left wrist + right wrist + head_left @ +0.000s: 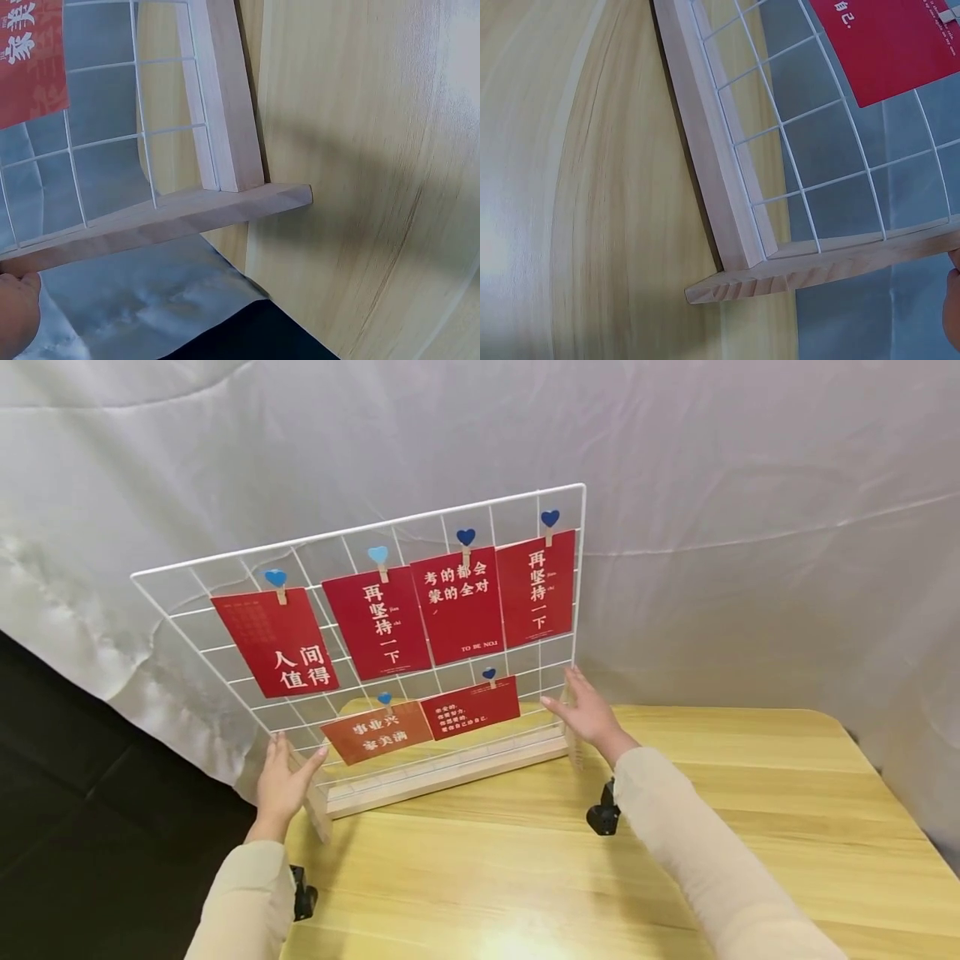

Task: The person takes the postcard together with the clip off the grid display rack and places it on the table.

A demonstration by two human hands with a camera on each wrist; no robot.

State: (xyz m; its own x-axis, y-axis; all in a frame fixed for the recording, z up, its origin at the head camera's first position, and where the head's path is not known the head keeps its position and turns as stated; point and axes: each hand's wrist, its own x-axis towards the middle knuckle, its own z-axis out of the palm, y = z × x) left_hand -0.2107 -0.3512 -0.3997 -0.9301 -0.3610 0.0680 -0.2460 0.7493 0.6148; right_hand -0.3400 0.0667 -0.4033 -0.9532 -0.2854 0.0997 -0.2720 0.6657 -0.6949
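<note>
A white wire grid panel (362, 532) stands upright in a wooden base (450, 781) with a side post at each end. Red cards hang on it: four along the upper part, including one at the left (262, 639), and an orange-red card (356, 735) beside a red card (480, 714) lower down. Wooden clips with blue hearts (466, 537) hold them. My left hand (279, 785) rests against the left side post (142, 230), fingers straight, thumb spread before the grid. Likewise, my right hand (592, 714) touches the right side post (840, 270) with extended fingers and thumb.
The stand is on a light wooden table (750, 777), whose right part reaches well past it. Behind hangs a pale grey curtain (712, 527). Dark cloth or floor (97, 827) lies left of the table. A black wrist device (603, 814) sits under the right sleeve.
</note>
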